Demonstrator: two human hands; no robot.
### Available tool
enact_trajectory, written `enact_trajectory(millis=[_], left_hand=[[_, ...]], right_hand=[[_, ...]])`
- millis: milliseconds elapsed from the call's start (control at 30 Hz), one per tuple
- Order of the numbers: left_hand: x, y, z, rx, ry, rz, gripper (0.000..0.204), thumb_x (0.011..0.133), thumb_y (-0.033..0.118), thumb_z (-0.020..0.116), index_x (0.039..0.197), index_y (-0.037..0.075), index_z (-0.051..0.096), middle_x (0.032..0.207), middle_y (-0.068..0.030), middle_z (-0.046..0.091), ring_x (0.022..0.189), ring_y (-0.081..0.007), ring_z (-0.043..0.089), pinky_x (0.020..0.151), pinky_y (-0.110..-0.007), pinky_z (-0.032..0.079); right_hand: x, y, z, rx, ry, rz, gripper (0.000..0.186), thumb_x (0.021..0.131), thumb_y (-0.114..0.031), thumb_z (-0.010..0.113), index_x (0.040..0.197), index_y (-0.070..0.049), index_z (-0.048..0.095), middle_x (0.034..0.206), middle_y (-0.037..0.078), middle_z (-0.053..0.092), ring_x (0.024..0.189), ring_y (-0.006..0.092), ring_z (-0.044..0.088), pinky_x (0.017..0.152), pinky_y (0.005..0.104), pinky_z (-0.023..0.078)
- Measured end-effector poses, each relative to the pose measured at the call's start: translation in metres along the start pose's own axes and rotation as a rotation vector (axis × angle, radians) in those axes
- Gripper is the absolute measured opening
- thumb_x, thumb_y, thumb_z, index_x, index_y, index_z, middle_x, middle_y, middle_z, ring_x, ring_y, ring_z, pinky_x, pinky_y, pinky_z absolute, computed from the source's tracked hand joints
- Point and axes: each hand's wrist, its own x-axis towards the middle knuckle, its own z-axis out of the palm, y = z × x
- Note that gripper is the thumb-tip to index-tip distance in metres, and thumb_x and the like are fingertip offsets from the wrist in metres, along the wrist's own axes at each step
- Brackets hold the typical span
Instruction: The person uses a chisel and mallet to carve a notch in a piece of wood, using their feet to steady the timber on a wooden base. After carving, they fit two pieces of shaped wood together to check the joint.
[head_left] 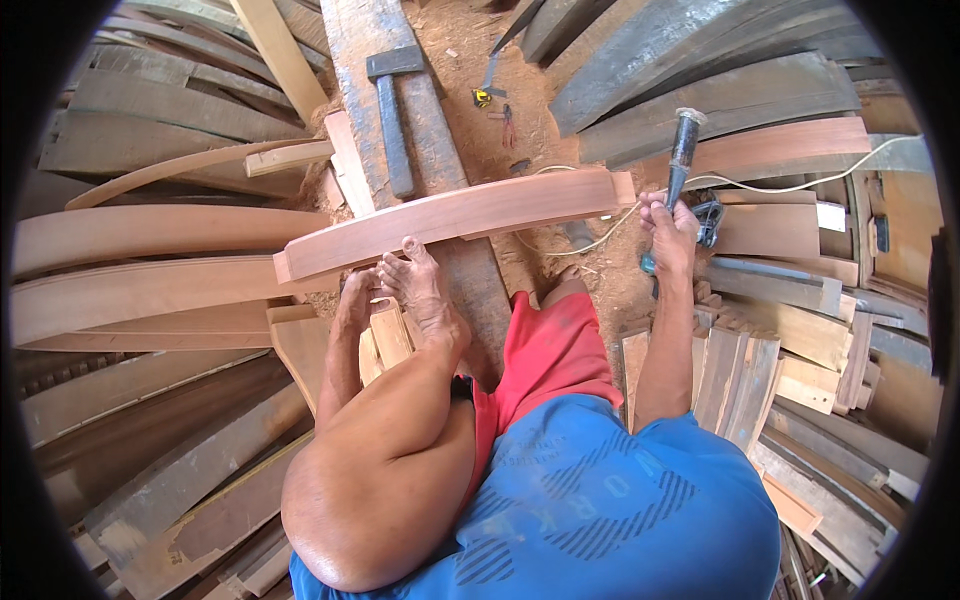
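Firstly, rely on the long, grey, weathered wooden beam (pixel 365 25) for support, running from the top of the frame down past its centre. Keep the curved, smooth, reddish-brown wooden plank (pixel 470 215) lying crosswise over that beam in mid-frame, and check for rocking before applying force. Leave the block-headed hammer with a dark blue-grey handle (pixel 390 110) lying above the plank, out of the way unless needed. Brace with the bare foot (pixel 425 290), toes at the plank's lower edge, left of centre; probably best pressed evenly. Control the slim black cylindrical tool with a pale blunt top (pixel 683 155), tilted at the right of the frame, lower end hidden. Gripped low in the right hand (pixel 668 230), fingers curled around, just beside the plank's right end; touching or apart, cannot tell. As for the left hand (pixel 355 298), down by the foot and partly hidden: grasping or loose, cannot tell. Better kept well clear of any edge. Lastly, mind the small yellow-and-black tape measure (pixel 482 98), upper centre.
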Motion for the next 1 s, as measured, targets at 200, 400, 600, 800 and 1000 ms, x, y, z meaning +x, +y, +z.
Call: enact_trajectory(millis=[200,400,600,800,1000], left_hand=[[0.01,0.003,0.019,-0.136,0.095,-0.049,0.064,0.095,0.072,0.052,0.126,0.017,0.062,0.1,-0.0007,0.065,0.084,-0.0125,0.06,0.08,-0.037,0.05],[0.001,0.025,-0.004,0.683,0.132,0.03,0.042,0.089,0.046,0.079,0.104,0.008,0.068,0.071,-0.0047,0.07,0.055,-0.0167,0.059,0.056,-0.037,0.05],[-0.042,0.078,0.056,1.717,0.535,0.766,0.079,0.076,0.028,0.086,0.145,0.012,0.05,0.143,-0.0209,0.054,0.133,-0.0348,0.051,0.106,-0.05,0.042],[-0.005,0.082,0.048,1.816,0.438,0.707,0.08,0.078,0.021,0.084,0.147,0.009,0.045,0.143,-0.0208,0.05,0.134,-0.0332,0.047,0.112,-0.049,0.037],[-0.011,0.128,0.067,1.787,0.312,0.607,0.073,0.079,0.018,0.081,0.143,0.006,0.047,0.136,-0.0193,0.056,0.127,-0.0317,0.054,0.109,-0.046,0.042]], right_hand=[[0.023,0.034,-0.018,-0.387,0.067,-0.114,0.02,0.096,-0.017,0.062,0.095,0.002,0.068,0.084,0.001,0.062,0.072,0.0092,0.052,0.064,0.0276,0.043],[0.049,0.095,-0.04,-0.375,-0.018,0.096,0.02,0.097,-0.021,0.065,0.093,-0.001,0.065,0.08,0.0,0.059,0.071,0.0109,0.054,0.065,0.0294,0.044],[0.044,0.111,-0.015,-0.006,-0.024,0.277,0.023,0.095,-0.023,0.07,0.104,-0.003,0.064,0.092,0.005,0.067,0.083,0.0166,0.065,0.075,0.0318,0.051],[0.058,0.104,-0.003,-0.074,-0.038,0.292,0.02,0.094,-0.021,0.072,0.1,-0.003,0.065,0.083,0.004,0.066,0.075,0.0156,0.064,0.07,0.0314,0.052],[0.092,0.057,0.016,-0.033,-0.117,0.219,0.021,0.096,-0.02,0.071,0.098,0.0,0.065,0.08,0.005,0.067,0.066,0.0112,0.061,0.062,0.0254,0.051]])
